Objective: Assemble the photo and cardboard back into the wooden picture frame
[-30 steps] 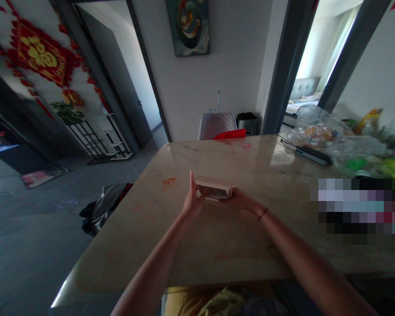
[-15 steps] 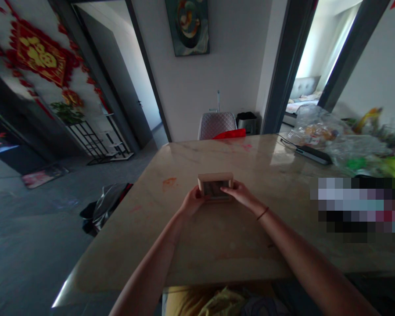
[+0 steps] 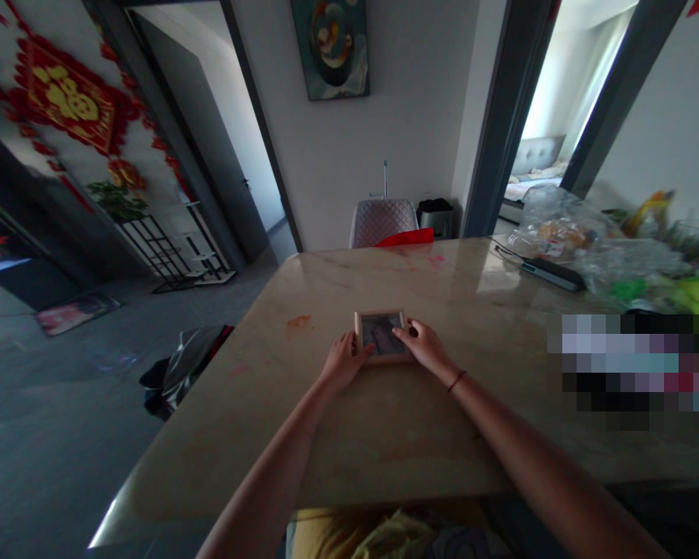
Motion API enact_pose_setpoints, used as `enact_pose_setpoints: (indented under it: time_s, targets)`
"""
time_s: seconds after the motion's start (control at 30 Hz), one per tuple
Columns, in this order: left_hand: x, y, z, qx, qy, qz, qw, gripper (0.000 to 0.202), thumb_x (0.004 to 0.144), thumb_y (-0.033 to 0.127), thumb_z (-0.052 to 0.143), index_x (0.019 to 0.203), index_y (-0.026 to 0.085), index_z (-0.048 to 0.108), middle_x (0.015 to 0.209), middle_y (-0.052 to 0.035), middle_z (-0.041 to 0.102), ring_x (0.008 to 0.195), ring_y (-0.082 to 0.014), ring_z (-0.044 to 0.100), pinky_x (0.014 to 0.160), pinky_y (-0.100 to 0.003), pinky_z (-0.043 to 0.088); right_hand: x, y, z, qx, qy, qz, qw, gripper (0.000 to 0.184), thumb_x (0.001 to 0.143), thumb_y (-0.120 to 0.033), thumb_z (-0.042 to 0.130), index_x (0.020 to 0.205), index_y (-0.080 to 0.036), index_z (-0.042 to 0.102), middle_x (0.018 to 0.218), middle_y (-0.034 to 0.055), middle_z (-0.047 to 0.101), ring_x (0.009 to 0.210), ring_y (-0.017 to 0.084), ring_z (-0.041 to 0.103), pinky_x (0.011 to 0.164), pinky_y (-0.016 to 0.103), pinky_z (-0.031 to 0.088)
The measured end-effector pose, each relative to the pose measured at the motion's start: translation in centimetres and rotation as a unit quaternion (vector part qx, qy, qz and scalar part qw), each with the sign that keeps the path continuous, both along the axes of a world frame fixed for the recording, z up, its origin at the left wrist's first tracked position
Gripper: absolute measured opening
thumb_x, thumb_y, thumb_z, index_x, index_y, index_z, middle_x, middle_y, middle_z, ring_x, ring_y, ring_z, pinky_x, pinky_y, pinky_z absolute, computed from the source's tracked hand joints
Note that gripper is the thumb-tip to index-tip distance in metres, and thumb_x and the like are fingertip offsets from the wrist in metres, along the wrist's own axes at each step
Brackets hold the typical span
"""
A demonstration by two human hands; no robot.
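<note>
A small picture frame (image 3: 381,335) with a pale wooden border and a dark picture lies face up on the beige marble table (image 3: 349,435), near its middle. My left hand (image 3: 341,362) grips the frame's left edge, thumb on the border. My right hand (image 3: 424,347) holds the right edge, fingers curled over the border and onto the picture. A thin dark band circles my right wrist.
Clear plastic bags with food (image 3: 565,225) and a dark flat device (image 3: 551,273) crowd the table's far right. A padded chair (image 3: 383,221) with a red item stands at the far edge. A dark bag (image 3: 189,365) lies on the floor left of the table.
The frame went from tilted on edge, held above the table, to lying flat face up on the tabletop. Both hands came down with it and stay on its sides.
</note>
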State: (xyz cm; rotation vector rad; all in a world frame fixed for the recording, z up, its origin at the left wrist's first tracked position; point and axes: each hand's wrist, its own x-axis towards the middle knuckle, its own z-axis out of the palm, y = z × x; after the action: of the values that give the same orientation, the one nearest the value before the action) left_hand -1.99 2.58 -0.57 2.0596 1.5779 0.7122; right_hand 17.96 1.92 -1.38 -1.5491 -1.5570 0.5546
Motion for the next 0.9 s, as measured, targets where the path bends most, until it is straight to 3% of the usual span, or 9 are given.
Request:
enact_pose_setpoints:
  time_s: [0.2,0.4,0.53,0.6,0.63,0.7,0.73,0.8,0.9]
  targets:
    - [0.4,-0.4,0.0,0.043,0.122,0.013,0.991,0.054,0.087,0.051,0.032,0.121,0.013,0.048,0.133,-0.0152,0.046,0.126,-0.0262,0.037,0.104,-0.038,0.025,-0.1,0.5,-0.3,0.044,-0.186,-0.073,0.979,0.033,0.081,-0.043,0.049,0.071,-0.017,0.065,0.074,0.01,0.066,0.074,0.02,0.058,0.071,0.03,0.042]
    - [0.6,-0.4,0.0,0.011,0.146,0.008,0.989,0.064,0.087,0.053,0.031,0.129,0.005,0.04,0.139,-0.019,0.039,0.131,-0.0258,0.031,0.107,-0.036,0.02,0.1,1.2,-1.5,0.052,-0.192,-0.084,0.976,0.038,0.082,-0.047,0.044,0.074,-0.017,0.067,0.078,0.0109,0.067,0.077,0.021,0.06,0.073,0.031,0.042]
    - [-0.3,0.0,0.6,0.024,0.114,-0.021,0.993,0.056,0.083,0.052,0.039,0.117,0.01,0.053,0.129,-0.017,0.051,0.121,-0.0254,0.044,0.098,-0.033,0.031,0.3,1.0,-1.2,0.09,-0.107,-0.088,0.986,0.043,0.081,-0.053,0.042,0.084,-0.017,0.064,0.083,0.0119,0.065,0.08,0.021,0.059,0.073,0.031,0.042]
    - [-1.0,0.2,1.1,0.026,0.075,-0.038,0.996,0.043,0.08,0.052,0.046,0.099,0.017,0.062,0.105,-0.0105,0.064,0.098,-0.0219,0.057,0.082,-0.029,0.04,0.5,0.6,-0.4,0.126,-0.04,-0.095,0.987,0.048,0.076,-0.061,0.044,0.084,-0.017,0.062,0.084,0.011,0.063,0.076,0.02,0.057,0.071,0.031,0.042]
    - [-1.3,0.3,1.4,0.022,0.048,-0.006,0.999,0.039,0.077,0.053,0.049,0.088,0.019,0.064,0.091,-0.0073,0.067,0.084,-0.0196,0.06,0.072,-0.027,0.041,0.6,0.4,0.0,0.136,-0.002,-0.089,0.987,0.05,0.073,-0.065,0.045,0.079,-0.018,0.06,0.081,0.0098,0.063,0.071,0.018,0.056,0.068,0.031,0.042]
    - [-1.8,0.4,2.1,0.01,-0.007,0.052,0.999,0.041,0.068,0.059,0.057,0.062,0.019,0.059,0.06,-0.0012,0.058,0.057,-0.0142,0.052,0.054,-0.024,0.034,0.9,0.0,1.1,0.084,0.089,-0.025,0.992,0.054,0.071,-0.071,0.042,0.054,-0.021,0.05,0.057,0.0035,0.055,0.054,0.014,0.05,0.059,0.027,0.04]
    - [-1.9,0.4,2.4,0.0,-0.05,0.07,0.996,0.048,0.063,0.064,0.058,0.051,0.019,0.049,0.048,0.0019,0.047,0.048,-0.0109,0.044,0.048,-0.023,0.028,1.0,-0.2,1.5,0.026,0.155,0.015,0.987,0.062,0.074,-0.074,0.03,0.043,-0.022,0.041,0.043,0.0009,0.045,0.044,0.011,0.043,0.052,0.026,0.038]
    - [-2.0,0.2,2.9,-0.099,-0.168,0.059,0.979,0.06,0.063,0.075,0.046,0.042,0.02,0.034,0.04,0.0054,0.029,0.037,-0.0067,0.027,0.042,-0.023,0.018,1.4,-0.4,2.2,-0.092,0.297,0.113,0.944,0.069,0.074,-0.077,0.009,0.035,-0.024,0.026,0.033,-0.0022,0.028,0.034,0.008,0.029,0.04,0.024,0.028]
    - [-2.0,0.0,3.3,-0.281,-0.302,-0.017,0.911,0.068,0.064,0.084,0.022,0.038,0.022,0.023,0.038,0.006,0.02,0.033,-0.0052,0.013,0.039,-0.024,0.008,1.7,-0.4,2.6,-0.214,0.421,0.175,0.864,0.068,0.072,-0.078,0.0,0.034,-0.024,0.019,0.03,-0.0049,0.018,0.029,0.006,0.014,0.033,0.023,0.014]
